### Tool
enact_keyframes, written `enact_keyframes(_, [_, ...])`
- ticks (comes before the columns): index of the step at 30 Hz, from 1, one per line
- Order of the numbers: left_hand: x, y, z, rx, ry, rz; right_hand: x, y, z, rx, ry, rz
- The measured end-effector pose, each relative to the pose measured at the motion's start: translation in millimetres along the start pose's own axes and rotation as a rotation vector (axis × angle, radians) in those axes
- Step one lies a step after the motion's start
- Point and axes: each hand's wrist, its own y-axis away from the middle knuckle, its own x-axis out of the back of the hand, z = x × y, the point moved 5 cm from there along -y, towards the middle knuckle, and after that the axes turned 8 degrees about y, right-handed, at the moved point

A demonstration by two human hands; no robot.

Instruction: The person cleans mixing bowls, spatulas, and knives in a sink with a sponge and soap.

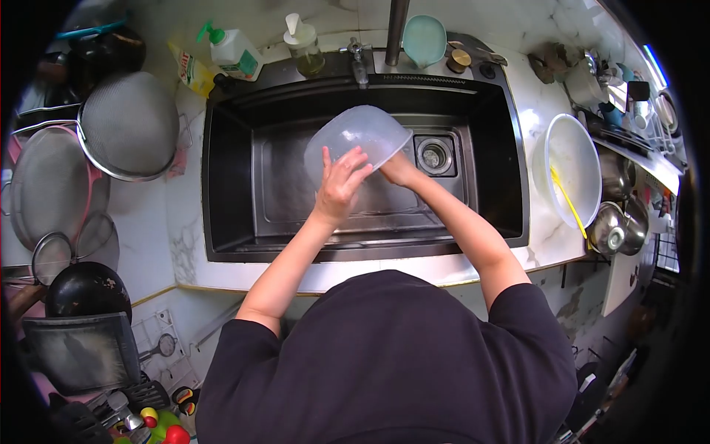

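A translucent plastic bowl (353, 132) is tilted over the black sink (296, 211), its opening turned toward the lower right. My left hand (342, 183) lies against the outside of the bowl, fingers spread apart. At the rim on the right, my right hand (400, 169) grips the bowl, with its fingers hidden behind the wall. To the right of the bowl, the round drain (434, 156) shows in the sink floor. The faucet (358, 66) stands behind the bowl at the sink's back edge.
A white basin (563, 159) with a yellow-handled utensil (568, 203) sits right of the sink. Behind the sink stand a green-topped pump bottle (234, 53), a glass dispenser (304, 48) and a pale green dish (424, 41). Mesh strainers (129, 122) and a dark pan (89, 290) crowd the left.
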Motion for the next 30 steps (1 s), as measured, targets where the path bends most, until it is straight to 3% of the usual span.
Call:
enact_keyframes(1, [0,-3,-4,-0.006,-0.003,0.0,4,0,-21,0.252,0.48,0.181])
enact_keyframes(2, [3,-6,-17,0.136,0.045,0.04,0,5,-42,0.503,0.961,0.364])
enact_keyframes(3, [5,-8,-30,0.28,0.093,0.082,0,4,-42,0.421,1.183,0.278])
enact_keyframes(4, [4,-7,-39,0.28,0.09,0.083,3,-3,-40,0.425,1.182,0.278])
enact_keyframes(6, [4,7,-74,0.542,0.371,0.263,-3,-22,-27,0.702,1.361,0.204])
enact_keyframes(7, [3,12,-83,0.562,0.346,0.26,-4,-30,-9,0.709,1.445,0.197])
enact_keyframes(8, [0,18,-89,0.562,0.337,0.265,-10,-36,29,0.719,1.44,0.195])
enact_keyframes(10, [-3,32,-105,0.697,0.326,0.307,-24,-47,109,0.363,1.102,0.061])
enact_keyframes(12, [-4,39,-123,0.692,0.369,0.334,-81,-17,94,0.069,1.212,-0.096])
enact_keyframes(14, [-5,53,-128,0.719,0.423,0.369,-138,-25,96,-0.097,0.612,-0.351])
enact_keyframes(15, [-2,62,-136,0.822,0.47,0.437,-148,-31,92,-0.1,0.616,-0.367])
enact_keyframes(17, [2,79,-149,0.95,0.466,0.532,-160,-53,68,0.19,-0.068,-0.361])
enact_keyframes(19, [5,91,-157,0.995,0.438,0.484,-153,-38,90,0.296,0.335,-0.396])
enact_keyframes(21, [5,97,-162,1.061,0.498,0.42,-106,-13,66,0.32,1.315,-0.657])
enact_keyframes(23, [-2,91,-159,1.089,0.519,0.423,-55,-41,83,0.446,1.42,-0.302])
enact_keyframes(24, [-10,89,-157,1.115,0.543,0.426,-48,-52,82,0.449,1.432,-0.312])
enact_keyframes(26, [-18,79,-155,1.138,0.5,0.413,-38,-70,73,0.497,1.527,-0.137])
enact_keyframes(28, [-15,66,-152,1.15,0.31,0.333,-68,-73,84,0.14,1.252,0.096])
enact_keyframes(30, [-13,71,-152,1.107,0.252,0.362,-123,-71,86,0.11,1.062,-0.388])
